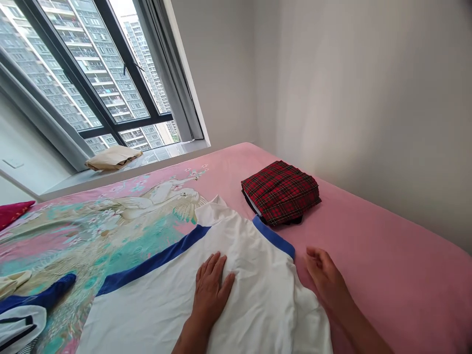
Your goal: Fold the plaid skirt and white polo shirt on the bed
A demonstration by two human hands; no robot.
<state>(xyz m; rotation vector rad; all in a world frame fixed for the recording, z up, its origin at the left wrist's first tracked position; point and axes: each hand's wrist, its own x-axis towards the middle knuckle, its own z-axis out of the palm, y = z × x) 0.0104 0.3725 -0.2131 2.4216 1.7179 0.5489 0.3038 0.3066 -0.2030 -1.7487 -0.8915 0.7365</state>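
A white shirt with blue trim lies spread on the bed, its collar pointing away from me. My left hand rests flat on the middle of the shirt, fingers stretched out and thumb apart. Just right of the shirt's edge, my right hand hovers over the pink sheet with its fingers curled inward. Its fingertips are partly hidden, and I cannot make out anything held in them. Beyond the collar sits a folded red plaid garment, close to the shirt's blue edge.
The bed has a pink patterned sheet. More clothing, blue and white, lies at the lower left. A red cushion is at the far left. A folded beige cloth rests on the windowsill. A wall borders the bed's right side.
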